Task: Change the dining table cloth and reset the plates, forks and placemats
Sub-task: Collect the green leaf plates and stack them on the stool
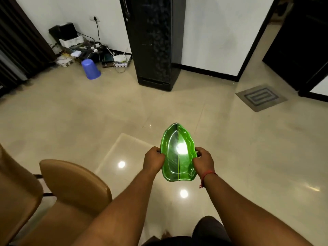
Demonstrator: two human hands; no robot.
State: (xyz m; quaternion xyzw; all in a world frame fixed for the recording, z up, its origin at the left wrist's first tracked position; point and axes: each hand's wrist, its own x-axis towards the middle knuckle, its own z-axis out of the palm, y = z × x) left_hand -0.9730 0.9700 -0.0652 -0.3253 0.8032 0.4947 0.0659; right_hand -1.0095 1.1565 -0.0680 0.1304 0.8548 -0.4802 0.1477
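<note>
One translucent green leaf-shaped plastic plate (178,153) — held out in front of the body above the glossy beige tile floor (88,112), pointed tip away from the person, dark midrib line running lengthwise. A bright light glare sits on its centre.

Two hands on it, one per long edge:
- left hand (154,159) grips the left rim, fingers curled around the edge, thumb on top
- right hand (204,161) grips the right rim the same way; one red thread bracelet (208,174) on that wrist

Plate is tilted slightly, near end lower. It touches nothing but the two hands.

Rest of the scene, counted:
- two tan moulded plastic chairs (71,181) at lower left, side by side
- one upturned blue plastic bucket (90,69) on the floor near the far wall
- one tall black patterned cabinet (153,41) standing past the plate, against the white wall
- one grey patterned doormat (260,97) at right, by a dark doorway
- a clutter of cables, white boxes and black devices (79,45) in the far left corner — count not readable

Two round light reflections on the floor below the arms.
</note>
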